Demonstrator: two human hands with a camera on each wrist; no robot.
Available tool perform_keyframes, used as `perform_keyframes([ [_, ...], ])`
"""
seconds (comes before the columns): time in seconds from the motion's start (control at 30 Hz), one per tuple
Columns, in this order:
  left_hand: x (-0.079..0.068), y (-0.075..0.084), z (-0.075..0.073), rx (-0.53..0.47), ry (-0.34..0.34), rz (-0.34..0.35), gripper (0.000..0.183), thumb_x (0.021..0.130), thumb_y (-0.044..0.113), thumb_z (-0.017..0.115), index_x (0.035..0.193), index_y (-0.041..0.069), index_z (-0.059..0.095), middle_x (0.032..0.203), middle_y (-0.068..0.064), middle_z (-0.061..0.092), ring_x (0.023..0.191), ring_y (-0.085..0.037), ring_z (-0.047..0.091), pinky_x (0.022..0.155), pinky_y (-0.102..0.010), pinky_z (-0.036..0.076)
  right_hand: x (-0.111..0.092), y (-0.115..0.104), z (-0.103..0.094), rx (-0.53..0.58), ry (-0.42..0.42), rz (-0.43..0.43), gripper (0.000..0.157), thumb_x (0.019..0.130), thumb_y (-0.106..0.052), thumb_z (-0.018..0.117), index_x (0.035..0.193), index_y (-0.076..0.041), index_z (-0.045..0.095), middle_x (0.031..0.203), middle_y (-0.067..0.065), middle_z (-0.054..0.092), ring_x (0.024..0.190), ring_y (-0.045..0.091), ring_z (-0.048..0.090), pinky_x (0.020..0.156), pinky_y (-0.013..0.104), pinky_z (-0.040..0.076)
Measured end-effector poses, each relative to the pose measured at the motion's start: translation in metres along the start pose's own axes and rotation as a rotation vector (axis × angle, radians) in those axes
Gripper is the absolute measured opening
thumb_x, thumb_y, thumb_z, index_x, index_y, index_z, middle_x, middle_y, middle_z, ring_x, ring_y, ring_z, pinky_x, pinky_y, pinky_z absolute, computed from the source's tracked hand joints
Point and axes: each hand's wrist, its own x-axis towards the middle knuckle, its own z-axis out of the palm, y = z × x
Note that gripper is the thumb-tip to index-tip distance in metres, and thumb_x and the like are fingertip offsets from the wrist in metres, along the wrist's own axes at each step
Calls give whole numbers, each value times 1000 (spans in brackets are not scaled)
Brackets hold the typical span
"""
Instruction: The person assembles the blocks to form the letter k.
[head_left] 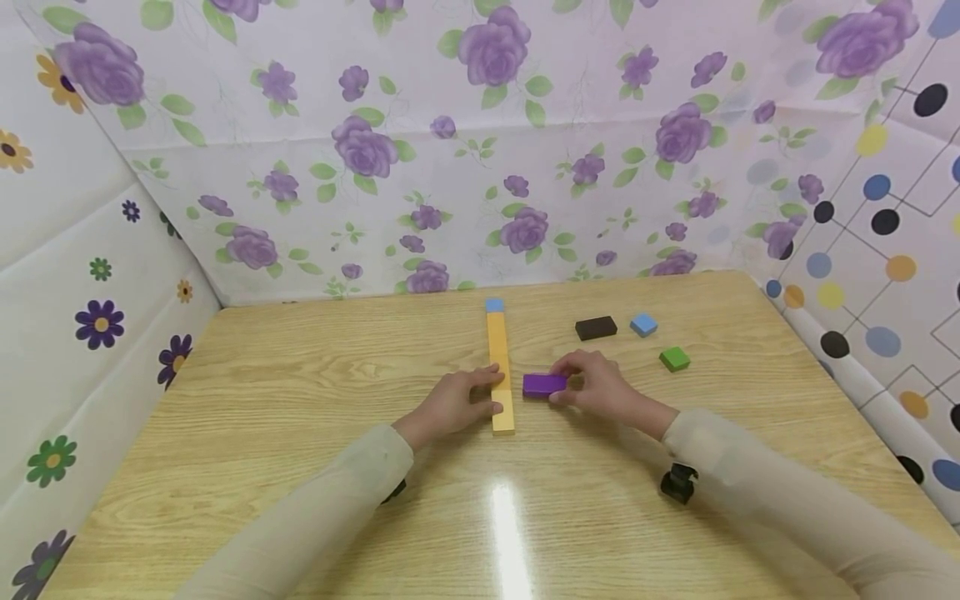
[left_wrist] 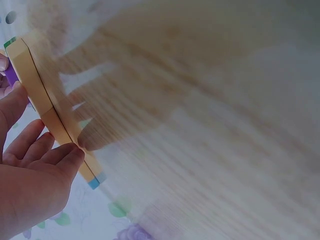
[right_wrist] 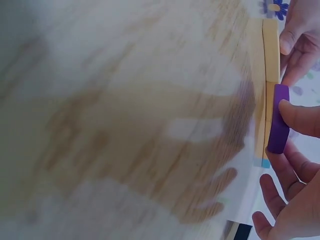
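A straight row of blocks lies on the table: a small blue block (head_left: 495, 306) at the far end, a long orange block (head_left: 498, 337) in the middle and a pale yellow block (head_left: 503, 421) nearest me. My left hand (head_left: 453, 404) is at the row's left side, its fairly straight fingers touching the orange block and its thumb at the yellow one. To the right of the row, my right hand (head_left: 600, 387) pinches a purple block (head_left: 542, 385) by its right end, thumb on the near side. A gap separates the purple block from the row.
Farther right on the wooden table (head_left: 300, 375) lie a black block (head_left: 596, 328), a small blue block (head_left: 643, 325) and a green block (head_left: 675, 358). A flowered sheet (head_left: 450, 192) hangs along the back edge, with patterned sheets on both sides.
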Motion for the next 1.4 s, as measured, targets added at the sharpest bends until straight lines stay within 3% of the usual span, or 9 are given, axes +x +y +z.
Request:
perform_keyframes([
  [0.13, 1, 0, 0, 12, -4, -13, 51, 91, 21, 68, 137, 5, 53, 149, -6, 40, 140, -25, 32, 114, -39, 27, 2, -1, 3, -39, 6, -10, 30, 76, -17, 82, 102, -8, 69, 96, 4, 70, 99, 30, 63, 93, 59, 34],
  [0.67, 1, 1, -2, 19, -8, -19, 51, 91, 22, 68, 137, 7, 53, 150, -5, 39, 140, -26, 32, 115, -39, 25, 7, -3, 8, -91, -5, 18, 34, 74, -21, 85, 103, -14, 72, 90, 0, 69, 88, 21, 57, 78, 43, 31],
  [1.07, 1, 0, -1, 17, -6, -6, 51, 91, 22, 68, 137, 6, 53, 149, -6, 40, 139, -27, 33, 114, -39, 27, 3, 2, -1, -31, -107, 90, 40, 76, -25, 83, 113, -14, 72, 103, 2, 69, 100, 24, 63, 97, 56, 37],
  [1.4, 0, 1, -2, 31, -7, -3, 51, 91, 21, 68, 137, 5, 53, 149, -6, 40, 139, -27, 34, 114, -40, 28, 1, 2, -2, 9, -119, 101, 36, 77, -23, 82, 111, -14, 73, 95, -1, 66, 92, 17, 62, 88, 43, 42],
])
